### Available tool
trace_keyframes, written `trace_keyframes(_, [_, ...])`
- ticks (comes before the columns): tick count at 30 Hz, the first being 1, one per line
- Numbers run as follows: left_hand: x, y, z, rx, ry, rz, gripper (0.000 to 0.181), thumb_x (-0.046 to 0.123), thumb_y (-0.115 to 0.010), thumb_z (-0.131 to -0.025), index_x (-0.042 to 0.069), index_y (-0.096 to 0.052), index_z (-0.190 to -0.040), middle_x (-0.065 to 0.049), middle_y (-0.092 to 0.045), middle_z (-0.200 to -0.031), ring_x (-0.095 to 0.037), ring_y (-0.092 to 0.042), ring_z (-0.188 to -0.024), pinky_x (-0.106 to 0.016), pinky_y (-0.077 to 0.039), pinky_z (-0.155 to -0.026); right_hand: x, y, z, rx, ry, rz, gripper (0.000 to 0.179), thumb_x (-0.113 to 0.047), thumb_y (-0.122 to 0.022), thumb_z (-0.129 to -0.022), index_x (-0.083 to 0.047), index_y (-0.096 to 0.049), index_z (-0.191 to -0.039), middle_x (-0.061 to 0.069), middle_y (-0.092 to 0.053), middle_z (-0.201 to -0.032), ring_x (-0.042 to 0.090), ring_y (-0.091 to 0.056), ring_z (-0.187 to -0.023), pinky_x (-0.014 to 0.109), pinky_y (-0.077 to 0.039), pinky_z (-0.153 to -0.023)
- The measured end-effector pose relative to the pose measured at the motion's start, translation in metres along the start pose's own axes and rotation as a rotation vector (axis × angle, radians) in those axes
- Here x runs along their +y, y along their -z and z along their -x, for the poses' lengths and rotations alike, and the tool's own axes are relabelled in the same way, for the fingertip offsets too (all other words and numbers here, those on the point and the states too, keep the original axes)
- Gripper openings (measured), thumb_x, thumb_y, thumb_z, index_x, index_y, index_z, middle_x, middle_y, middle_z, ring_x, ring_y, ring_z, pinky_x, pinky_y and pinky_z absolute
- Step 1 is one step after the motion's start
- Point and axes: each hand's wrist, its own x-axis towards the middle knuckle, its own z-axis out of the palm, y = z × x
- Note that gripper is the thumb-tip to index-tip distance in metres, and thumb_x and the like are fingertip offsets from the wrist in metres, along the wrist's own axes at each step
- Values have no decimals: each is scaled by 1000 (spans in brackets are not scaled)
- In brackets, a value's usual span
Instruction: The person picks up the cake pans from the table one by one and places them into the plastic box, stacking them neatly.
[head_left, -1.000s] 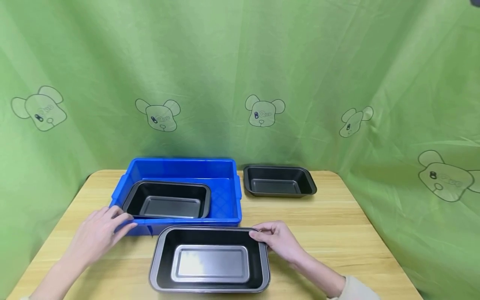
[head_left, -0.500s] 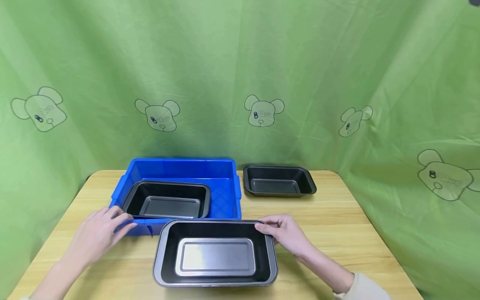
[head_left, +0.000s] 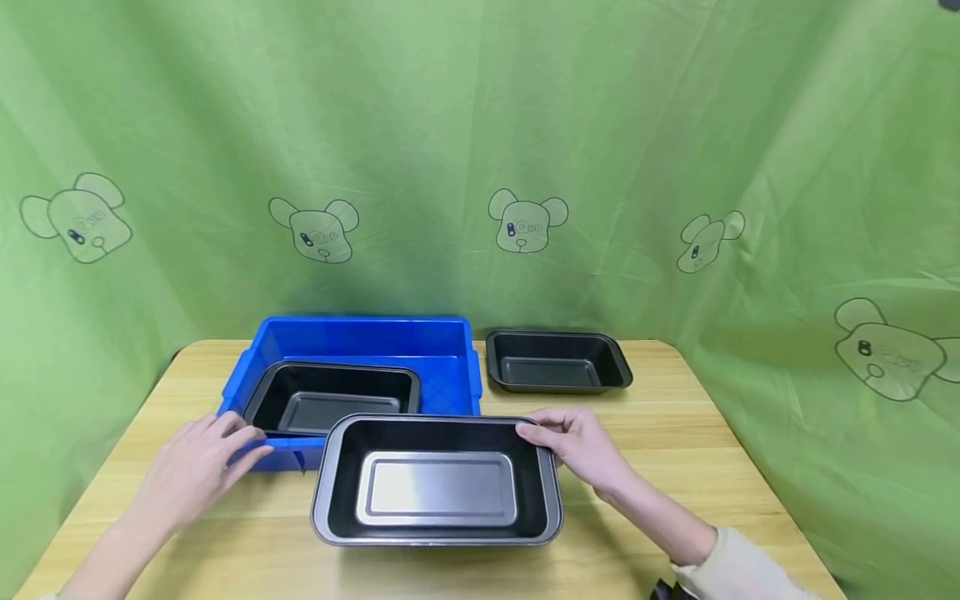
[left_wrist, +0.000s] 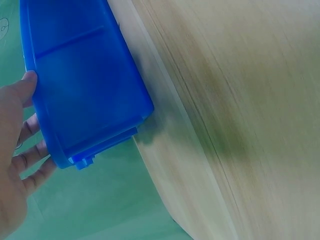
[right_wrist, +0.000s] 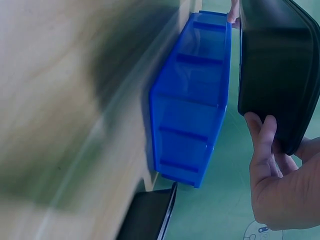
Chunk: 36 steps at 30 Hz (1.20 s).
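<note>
My right hand [head_left: 583, 448] grips the right end of a dark loaf pan [head_left: 438, 488], thumb on the rim and fingers underneath. In the right wrist view the loaf pan [right_wrist: 280, 65] hangs above the table, its hollow facing up and toward the head camera. It overlaps the front edge of a blue plastic bin [head_left: 448, 385] in the head view. Another loaf pan [head_left: 341, 392] lies inside that bin at the left. My left hand [head_left: 197, 467] holds the bin's front left rim, with the thumb outside and fingers over the edge, as the left wrist view confirms.
A further loaf pan [head_left: 558, 367] stands on the wooden table [head_left: 690, 467], right of the bin near the back edge. Behind the table hangs a green curtain [head_left: 420, 133] with printed bear heads. Part of the bin's floor shows to the right of the pan inside.
My right hand has lifted the loaf pan and carried it forward and slightly right, toward the bin's front edge. The left hand and the bin have stayed still.
</note>
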Motion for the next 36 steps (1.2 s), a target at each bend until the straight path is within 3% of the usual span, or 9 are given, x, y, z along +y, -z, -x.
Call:
trace_keyframes(15, [-1,-1,0,15,-15,12,74,63,-25,-110,14,-76,-88,1,-62,-81,-18,-54,-65,-30,-40,-56,-23,9,-16,85,65,68,34,-15,-76,-96,9,-74,-121,-3,-80,-87,-2,-63,-62,21,-51,-54])
trace_keyframes(21, [-1,-1,0,17,-11,10,75,63,-24,-110,14,-76,-88,1,-61,-80,-18,-54,-64,-31,-40,-55,-29,11,-24,80,71,55,33,-15,-76,-97,8,-74,-120,-3,-81,-88,0,-69,-67,21,-55,-58])
trace_keyframes(30, [-1,-2,1,24,-17,4,74,63,-25,-111,14,-76,-88,1,-62,-81,-18,-53,-64,-31,-40,-55,-34,12,-40,104,77,66,36,-16,-76,-97,6,-73,-124,16,-81,-104,2,-73,-70,26,-60,-59])
trace_keyframes(36, [-1,-1,2,35,-22,8,73,62,-26,-111,14,-76,-88,1,-62,-80,-19,-54,-64,-32,-40,-55,-36,11,-53,108,76,22,37,-16,-75,-98,8,-72,-126,10,-82,-96,4,-74,-66,25,-60,-58])
